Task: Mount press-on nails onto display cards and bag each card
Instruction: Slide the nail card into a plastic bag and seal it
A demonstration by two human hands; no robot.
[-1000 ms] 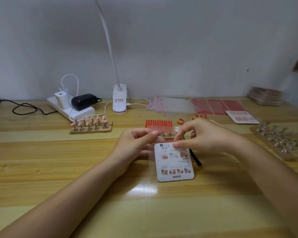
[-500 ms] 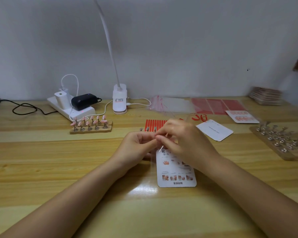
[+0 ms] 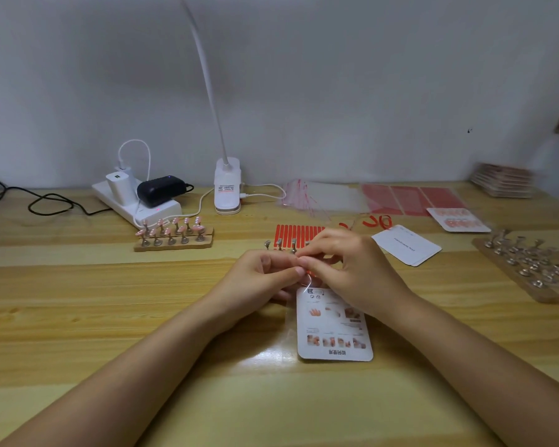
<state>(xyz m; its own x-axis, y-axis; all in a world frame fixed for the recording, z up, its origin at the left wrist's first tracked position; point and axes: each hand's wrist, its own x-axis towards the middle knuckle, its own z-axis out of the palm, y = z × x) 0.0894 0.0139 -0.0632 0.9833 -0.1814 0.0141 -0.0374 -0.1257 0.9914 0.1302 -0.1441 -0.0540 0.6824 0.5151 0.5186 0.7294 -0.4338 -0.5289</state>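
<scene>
We pinch the top edge of the clear bag (image 3: 291,321) with our left hand (image 3: 262,279) and right hand (image 3: 352,272), fingertips meeting above the display card (image 3: 334,327) on the worktop (image 3: 110,317).

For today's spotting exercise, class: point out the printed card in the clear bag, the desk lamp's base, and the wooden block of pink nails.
printed card (image 3: 334,327), head view, middle of its printed face.
lamp base (image 3: 227,191), head view, front of the white base.
wooden block (image 3: 174,244), head view, front edge under the pink nails.
</scene>
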